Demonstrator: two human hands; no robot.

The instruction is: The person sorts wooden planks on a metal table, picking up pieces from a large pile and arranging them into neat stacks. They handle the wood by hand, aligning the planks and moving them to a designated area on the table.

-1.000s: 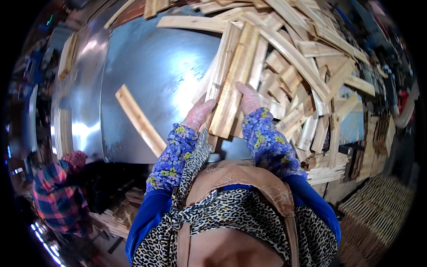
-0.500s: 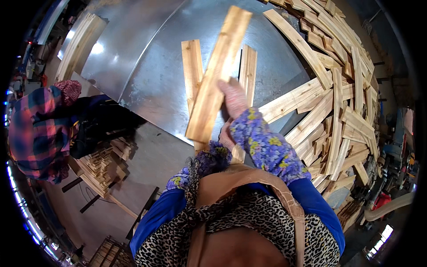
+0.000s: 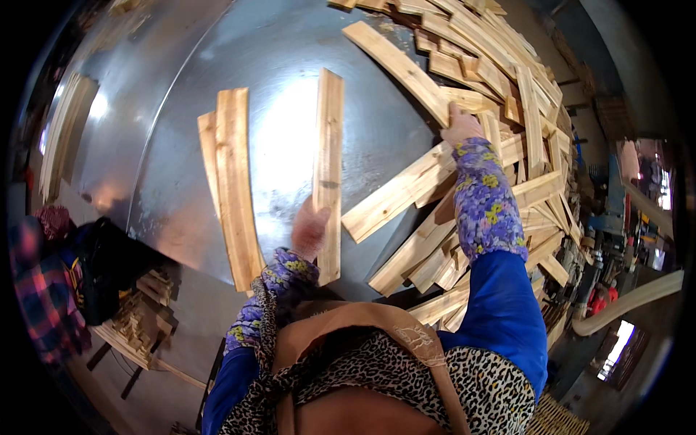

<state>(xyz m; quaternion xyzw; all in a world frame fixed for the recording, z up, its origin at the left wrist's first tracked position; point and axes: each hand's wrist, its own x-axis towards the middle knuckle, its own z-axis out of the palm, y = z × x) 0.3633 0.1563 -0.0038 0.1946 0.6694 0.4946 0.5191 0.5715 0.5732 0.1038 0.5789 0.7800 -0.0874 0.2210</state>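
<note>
A pale wooden board (image 3: 330, 152) lies lengthwise in front of me on the metal table (image 3: 279, 145). My left hand (image 3: 310, 230) is closed at its left edge, near the lower end, with the fingers partly hidden and blurred. Two boards (image 3: 235, 188) overlap to the left of that hand. My right arm reaches out to the pile, and my right hand (image 3: 462, 127) is closed over the near end of a long board (image 3: 399, 72). Another board (image 3: 399, 192) slants out of the pile between my hands.
A big loose heap of boards (image 3: 533, 130) covers the right side. More boards (image 3: 67, 138) are stacked at the far left. A person in a plaid top (image 3: 47, 312) stands at the left edge, beside a pallet of short pieces (image 3: 134, 326). A pale hose (image 3: 631, 304) curves at the right.
The board from my right hand now lies on the left board, and that hand has gone right to the heap. My left hand has moved up to the middle board. The view has swung right.
</note>
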